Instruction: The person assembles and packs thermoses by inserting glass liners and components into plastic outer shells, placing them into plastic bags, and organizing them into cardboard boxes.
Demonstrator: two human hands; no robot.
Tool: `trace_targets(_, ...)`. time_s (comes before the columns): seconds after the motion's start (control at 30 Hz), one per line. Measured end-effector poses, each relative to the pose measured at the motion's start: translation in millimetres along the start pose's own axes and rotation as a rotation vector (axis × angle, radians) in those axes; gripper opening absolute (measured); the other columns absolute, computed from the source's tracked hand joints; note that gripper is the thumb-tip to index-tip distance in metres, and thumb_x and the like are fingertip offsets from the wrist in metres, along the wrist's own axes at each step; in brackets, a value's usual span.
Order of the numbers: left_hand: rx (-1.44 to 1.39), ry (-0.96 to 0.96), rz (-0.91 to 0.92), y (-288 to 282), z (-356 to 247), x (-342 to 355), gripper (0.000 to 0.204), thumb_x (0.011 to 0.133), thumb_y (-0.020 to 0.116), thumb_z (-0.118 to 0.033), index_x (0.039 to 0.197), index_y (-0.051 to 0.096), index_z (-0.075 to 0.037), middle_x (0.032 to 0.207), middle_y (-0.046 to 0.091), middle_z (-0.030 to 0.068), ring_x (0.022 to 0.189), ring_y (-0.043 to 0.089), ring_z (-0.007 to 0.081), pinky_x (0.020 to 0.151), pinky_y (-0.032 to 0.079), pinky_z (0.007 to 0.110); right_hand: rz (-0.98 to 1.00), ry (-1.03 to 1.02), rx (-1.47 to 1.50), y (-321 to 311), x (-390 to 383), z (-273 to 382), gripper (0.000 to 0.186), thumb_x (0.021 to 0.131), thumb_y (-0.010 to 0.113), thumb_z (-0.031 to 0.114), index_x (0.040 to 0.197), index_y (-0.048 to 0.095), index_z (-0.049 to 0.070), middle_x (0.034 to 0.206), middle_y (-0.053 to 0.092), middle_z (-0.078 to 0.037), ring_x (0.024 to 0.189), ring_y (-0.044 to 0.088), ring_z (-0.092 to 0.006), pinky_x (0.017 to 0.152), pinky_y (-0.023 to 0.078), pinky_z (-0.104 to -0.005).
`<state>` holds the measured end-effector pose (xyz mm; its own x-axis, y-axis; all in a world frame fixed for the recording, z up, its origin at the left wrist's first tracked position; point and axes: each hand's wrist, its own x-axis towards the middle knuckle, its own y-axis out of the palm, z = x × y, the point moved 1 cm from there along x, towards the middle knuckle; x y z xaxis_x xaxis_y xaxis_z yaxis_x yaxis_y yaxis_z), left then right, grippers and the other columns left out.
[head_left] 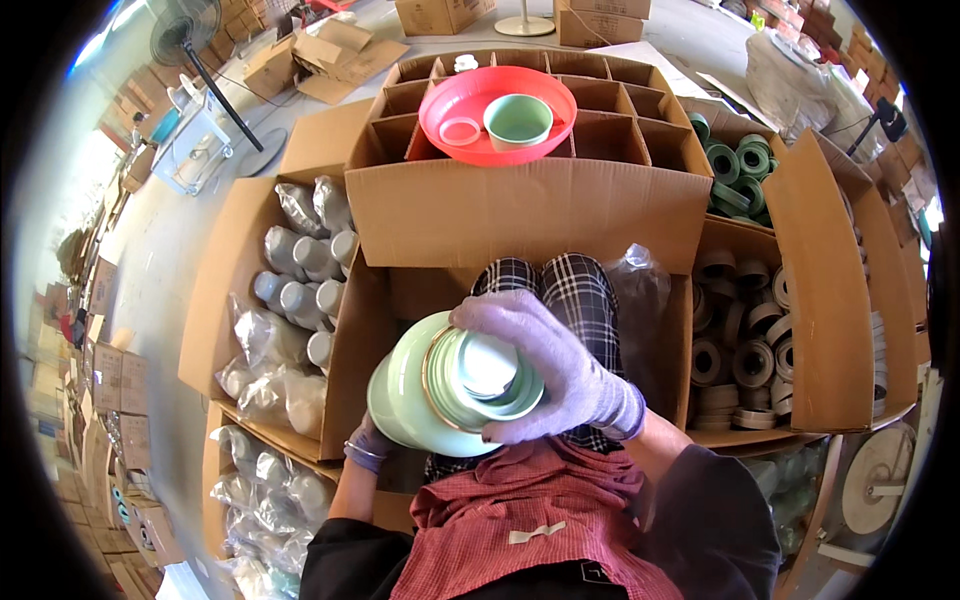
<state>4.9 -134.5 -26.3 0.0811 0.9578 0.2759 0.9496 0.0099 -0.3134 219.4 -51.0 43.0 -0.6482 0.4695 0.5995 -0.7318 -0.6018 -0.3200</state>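
Note:
A pale green, glossy vacuum flask body (405, 395) with a thin gold-coloured band rests tilted over my lap, its mouth facing up and towards me. Inside the stepped green neck sits a whitish, shiny round piece (488, 366); I cannot tell whether it is the liner or a stopper. My right hand (555, 365), in a light purple glove, spans the neck, fingers over the far side and thumb at the near edge. My left hand (370, 442), also gloved, holds the flask from its lower left, its fingers mostly hidden behind the body.
Ahead, a red dish (455, 90) with a green cup (518, 122) sits on a divided carton (530, 210). Plastic-wrapped silvery liners fill a carton (205, 345) at left. Grey rings (752, 362) and green rings (752, 158) lie in cartons at right. A fan (225, 95) stands far left.

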Motion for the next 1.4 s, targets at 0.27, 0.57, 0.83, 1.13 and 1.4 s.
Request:
trace_targets(0.27, -0.241, -0.117, -0.194, 2, 43, -11, 0.055, 0.079, 0.073, -0.026, 0.125, 0.051, -0.005, 0.121, 0.057, 0.0145, 0.108, 0.057, 0.0286, 0.092, 0.046, 0.041, -0.269, 0.033, -0.127, -11, 17, 18, 0.093, 0.066, 0.085, 0.040, 0.137, 0.047, -0.004, 0.119, 0.054, -0.016, 0.111, 0.053, -0.0285, 0.099, 0.042, -0.0383)
trace_targets(0.57, -0.489, -0.263, -0.397, 21, 79, -24, 0.047, 0.079, 0.071, -0.025, 0.118, 0.055, -0.005, 0.111, 0.060, 0.0152, 0.100, 0.061, 0.0291, 0.086, 0.048, 0.041, -0.426, 0.067, -0.223, -5, 23, 29, 0.080, 0.061, 0.086, 0.039, 0.123, 0.058, -0.003, 0.110, 0.056, -0.016, 0.102, 0.058, -0.0288, 0.092, 0.046, -0.0375)
trace_targets(0.83, -0.401, -0.200, -0.418, -38, 59, 43, 0.041, 0.079, 0.070, -0.025, 0.113, 0.060, -0.004, 0.101, 0.064, 0.0158, 0.092, 0.064, 0.0295, 0.080, 0.050, 0.040, -0.448, -0.040, -0.206, -9, -13, 18, 0.088, 0.061, 0.089, 0.039, 0.129, 0.051, -0.002, 0.123, 0.052, -0.020, 0.116, 0.051, -0.0337, 0.101, 0.041, -0.0434)
trace_targets(1.13, 0.628, 0.263, 0.639, -15, -71, 167, 0.034, 0.079, 0.068, -0.024, 0.106, 0.065, -0.004, 0.091, 0.067, 0.0165, 0.084, 0.068, 0.0300, 0.073, 0.052, 0.039, 0.119, 0.860, -0.241, 26, -164, 9, 0.053, 0.090, 0.063, 0.028, 0.131, 0.047, -0.001, 0.111, 0.062, -0.025, 0.102, 0.064, -0.0380, 0.085, 0.053, -0.0417)
trace_targets(1.4, 0.711, 0.363, 0.927, 66, -33, 153, 0.030, 0.080, 0.065, -0.033, 0.092, 0.063, -0.006, 0.080, 0.062, 0.0156, 0.071, 0.063, 0.0324, 0.062, 0.051, 0.042, -0.647, 0.618, -0.667, -207, -128, -42, 0.018, 0.088, 0.064, 0.012, 0.100, 0.067, 0.000, 0.089, 0.067, -0.015, 0.077, 0.067, -0.0206, 0.070, 0.053, -0.0300)
